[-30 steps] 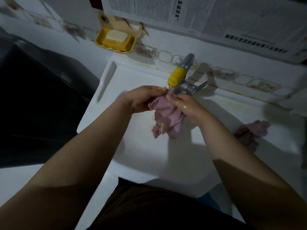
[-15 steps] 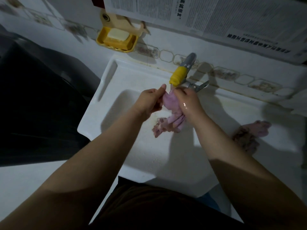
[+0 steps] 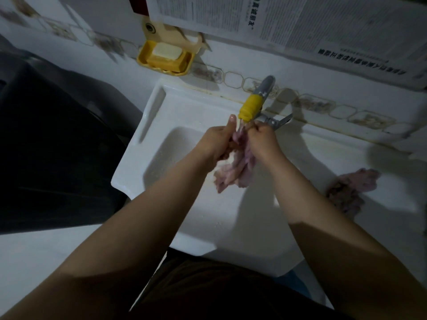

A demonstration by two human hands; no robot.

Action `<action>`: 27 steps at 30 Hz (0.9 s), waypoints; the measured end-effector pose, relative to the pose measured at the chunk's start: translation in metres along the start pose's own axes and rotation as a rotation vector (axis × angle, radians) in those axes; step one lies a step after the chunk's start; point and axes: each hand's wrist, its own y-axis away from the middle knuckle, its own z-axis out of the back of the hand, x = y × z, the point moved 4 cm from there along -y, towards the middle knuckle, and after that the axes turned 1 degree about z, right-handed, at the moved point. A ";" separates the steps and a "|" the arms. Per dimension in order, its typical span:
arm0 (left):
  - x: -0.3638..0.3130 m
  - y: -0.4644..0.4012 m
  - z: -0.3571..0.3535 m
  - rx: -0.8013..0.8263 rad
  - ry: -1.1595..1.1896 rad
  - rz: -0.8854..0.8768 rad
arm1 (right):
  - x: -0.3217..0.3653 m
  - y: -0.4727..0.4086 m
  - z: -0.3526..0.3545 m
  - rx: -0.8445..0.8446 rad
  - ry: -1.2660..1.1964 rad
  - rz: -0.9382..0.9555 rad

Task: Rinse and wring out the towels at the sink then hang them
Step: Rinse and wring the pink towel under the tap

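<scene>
Two bare forearms reach forward over the white sink (image 3: 147, 125), meeting just below the tap (image 3: 250, 108).
Left hand (image 3: 218, 143): wrist straight, thumb raised toward the tap's yellow nozzle, fingers curled round the upper part of the pink towel (image 3: 233, 174).
Right hand (image 3: 263, 142): back of hand up, fingers curled tight on the same towel, just beside the left hand.
Pink towel: bunched and clasped between both hands directly under the tap; its loose end hangs below the hands over the sink basin.
Second pink towel (image 3: 353, 184): crumpled on the sink's ledge, right of the tap, well apart from both hands.
Soap dish (image 3: 165, 57): yellow, on the wall left of and above the tap, holding a pale bar.
Printed paper (image 3: 288, 21): on the wall above the tap.
</scene>
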 end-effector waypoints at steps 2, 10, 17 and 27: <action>-0.001 -0.003 0.020 -0.069 -0.055 -0.050 | -0.005 0.001 0.003 0.123 -0.083 0.025; -0.026 -0.009 0.032 0.097 -0.225 -0.213 | -0.017 0.014 -0.006 0.646 -0.026 -0.045; -0.012 -0.008 0.011 0.175 -0.146 -0.093 | -0.006 -0.001 -0.009 0.417 -0.148 0.039; 0.025 -0.007 0.032 -0.014 0.016 -0.138 | -0.011 -0.024 0.031 -0.158 -0.044 0.113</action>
